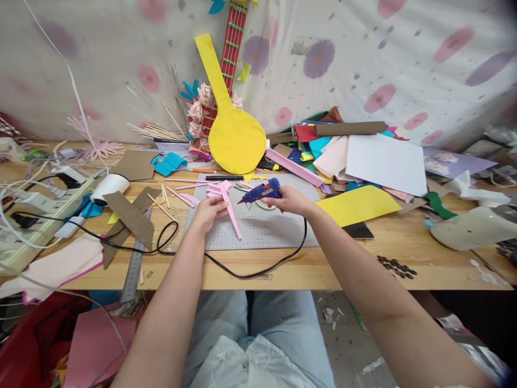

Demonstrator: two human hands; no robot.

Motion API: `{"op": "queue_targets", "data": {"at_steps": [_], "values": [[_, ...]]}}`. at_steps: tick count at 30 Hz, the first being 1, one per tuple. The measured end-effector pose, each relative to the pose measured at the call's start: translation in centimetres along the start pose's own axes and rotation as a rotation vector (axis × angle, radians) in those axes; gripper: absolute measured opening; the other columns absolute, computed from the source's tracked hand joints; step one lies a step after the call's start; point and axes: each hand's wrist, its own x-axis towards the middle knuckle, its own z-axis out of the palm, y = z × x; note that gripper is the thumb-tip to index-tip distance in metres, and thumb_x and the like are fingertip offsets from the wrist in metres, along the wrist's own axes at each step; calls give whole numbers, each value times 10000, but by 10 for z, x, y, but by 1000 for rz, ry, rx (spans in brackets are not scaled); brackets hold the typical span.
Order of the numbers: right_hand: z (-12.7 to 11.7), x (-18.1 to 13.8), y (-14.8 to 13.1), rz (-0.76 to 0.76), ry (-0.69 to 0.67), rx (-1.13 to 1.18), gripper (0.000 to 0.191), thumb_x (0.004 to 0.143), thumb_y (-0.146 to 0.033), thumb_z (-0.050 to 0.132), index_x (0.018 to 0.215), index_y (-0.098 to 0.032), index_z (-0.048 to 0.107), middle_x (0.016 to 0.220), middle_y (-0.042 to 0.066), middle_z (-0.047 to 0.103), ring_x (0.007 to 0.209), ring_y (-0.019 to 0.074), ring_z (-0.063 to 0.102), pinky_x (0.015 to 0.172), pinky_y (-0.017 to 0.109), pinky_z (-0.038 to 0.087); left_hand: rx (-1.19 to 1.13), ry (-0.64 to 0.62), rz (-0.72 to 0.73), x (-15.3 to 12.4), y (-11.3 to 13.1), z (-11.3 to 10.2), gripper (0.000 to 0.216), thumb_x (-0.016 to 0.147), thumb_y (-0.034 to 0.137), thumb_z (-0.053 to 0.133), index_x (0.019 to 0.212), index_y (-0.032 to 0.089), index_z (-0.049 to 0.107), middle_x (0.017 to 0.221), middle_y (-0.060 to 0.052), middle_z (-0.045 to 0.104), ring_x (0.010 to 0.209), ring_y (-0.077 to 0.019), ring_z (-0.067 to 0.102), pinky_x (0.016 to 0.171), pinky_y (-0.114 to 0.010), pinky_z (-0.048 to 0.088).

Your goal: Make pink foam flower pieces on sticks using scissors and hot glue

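two hands [209, 214] [291, 200], pinching strip [231, 214], gripping glue gun [260, 191]

Room over mat [278, 234], cord [242, 277] (slack) in front

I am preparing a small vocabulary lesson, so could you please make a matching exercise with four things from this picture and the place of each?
Things
1. Blue glue gun
2. Pink strip
3. Round yellow piece with a long neck
4. Small dark discs

Places
A. Upright at the back of the table, before the flowered backdrop
B. Held in the left grip
C. On the right part of the table, near its front edge
D. Held in the right grip

Right pairs: 1-D, 2-B, 3-A, 4-C
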Motion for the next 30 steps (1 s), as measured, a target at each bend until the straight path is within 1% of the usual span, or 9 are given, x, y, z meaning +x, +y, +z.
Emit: {"op": "queue_targets", "data": {"at_steps": [6,10,15,19,25,30], "values": [[6,4,4,7,-40,60,434,702,-560,518,826,-153,607,674,16,587,466,70,463,399,192,377,68,-38,-51,2,2,3,229,483,85,746,691,113,656,722,-71,648,605,-135,601,567,-275,526],[10,10,2,2,-57,42,443,697,-574,512,809,-155,606,666,16,576,479,72,464,411,193,378,111,-51,-68,1,4,3,218,495,91,747,693,107,657,730,-81,647,595,-131,597,580,-286,524],[12,12,0,-5,-73,16,444,711,-570,498,817,-153,607,671,24,572,519,87,487,452,207,397,136,-86,-59,-1,4,2,230,486,134,759,696,124,668,747,-79,653,603,-130,595,536,-253,515],[13,13,-2,-3,-82,-20,462,716,-581,482,830,-151,607,660,22,570,507,85,480,480,221,395,131,-97,-60,-1,4,2,247,469,151,766,695,123,671,750,-84,657,601,-132,595,528,-245,510],[13,18,-6,-64,-6,-106,445,711,-569,498,783,-148,621,623,14,574,546,104,507,531,225,382,146,-99,-75,-3,6,2,237,481,144,757,701,124,670,725,-64,646,598,-122,589,538,-239,505],[12,24,-8,-99,35,-150,430,716,-547,517,841,-153,637,678,26,606,615,132,536,577,231,380,157,-108,-97,-6,10,3,252,493,135,750,724,101,658,735,-57,638,621,-125,591,598,-270,511]]}}
